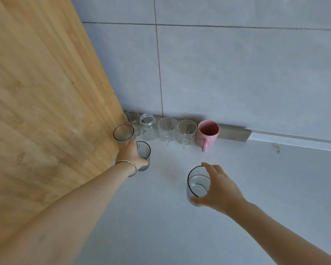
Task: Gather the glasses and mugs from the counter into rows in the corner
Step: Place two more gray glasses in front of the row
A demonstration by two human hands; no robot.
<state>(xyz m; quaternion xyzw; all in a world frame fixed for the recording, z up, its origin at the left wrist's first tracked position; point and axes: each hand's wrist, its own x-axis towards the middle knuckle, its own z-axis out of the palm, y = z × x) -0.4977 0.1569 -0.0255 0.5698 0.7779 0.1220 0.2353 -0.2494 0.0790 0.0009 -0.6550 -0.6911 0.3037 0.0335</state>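
Note:
Along the tiled wall stands a back row: a clear glass (130, 117) in the corner, a glass jar mug (147, 127), two clear glass mugs (167, 129) (187, 131) and a pink mug (208, 133). In front, a smoky glass (123, 133) stands against the wooden panel. My left hand (130, 153) grips a ribbed grey glass (143, 152) right beside it. My right hand (219, 188) holds a smooth grey glass (198, 185) from the side, lower on the white counter (256, 188); whether it is lifted I cannot tell.
A tall wooden panel (46, 92) walls off the left side. Grey wall tiles (237, 73) rise behind, with a metal strip (233, 133) along their base. A small stain (276, 149) marks the counter at the right.

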